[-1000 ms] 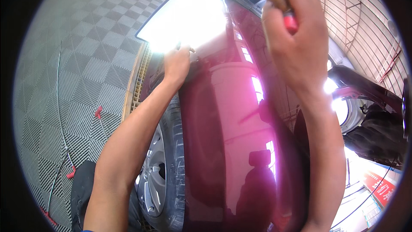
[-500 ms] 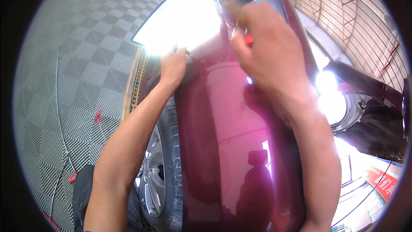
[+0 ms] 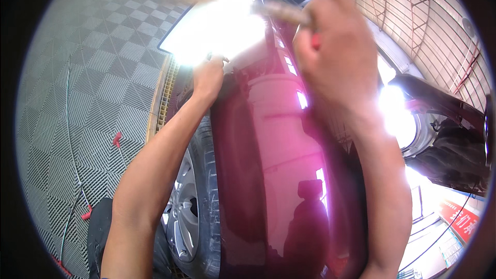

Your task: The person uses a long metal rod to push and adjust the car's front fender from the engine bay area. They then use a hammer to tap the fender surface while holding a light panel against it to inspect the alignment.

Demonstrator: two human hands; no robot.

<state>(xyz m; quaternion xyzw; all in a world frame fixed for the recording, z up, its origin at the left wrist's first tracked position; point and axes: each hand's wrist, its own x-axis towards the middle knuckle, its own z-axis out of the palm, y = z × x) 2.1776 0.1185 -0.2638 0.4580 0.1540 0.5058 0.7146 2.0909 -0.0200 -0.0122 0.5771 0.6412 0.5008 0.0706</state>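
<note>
A glossy dark red car fender fills the middle, mirroring the surroundings. My left hand rests low against the far part of the panel, its fingers bunched; a small dark tip shows beside them, but glare hides what they hold. Raised above the panel on the right, my right hand is closed round a wooden-handled tool. The tool's shaft points left across the light, and its far end is smeared by motion. Something red shows by the right thumb.
A bright rectangular lamp panel stands over the fender's far end. The wheel lies below my left forearm. Rods with red handles lie on the tiled floor. At right is an open headlamp area.
My right hand has moved slightly up and right, and the wooden-handled tool has swung to point more leftward. My left hand stays in nearly the same place.
</note>
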